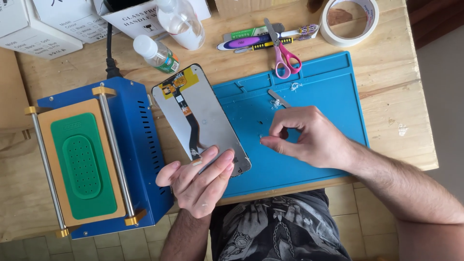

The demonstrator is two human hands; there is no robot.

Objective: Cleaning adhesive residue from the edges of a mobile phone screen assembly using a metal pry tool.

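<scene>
Phone screen panel (203, 116), grey back with orange-black flex cable, lies tilted under left hand (200, 181) fingertips. White cardboard boxes (48, 21) far above left hand, top left. Small clear bottle with green label (170, 64) just above panel. Larger clear bottle (181, 21) beyond it.

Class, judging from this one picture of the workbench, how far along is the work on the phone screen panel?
Done: the screen panel is out, lying back-up, flex cable exposed; white scraps lie on the blue mat. In hand: the left hand steadies its lower end; the right hand pinches something tiny. Left: bits still cling near the panel's lower corner.
</scene>
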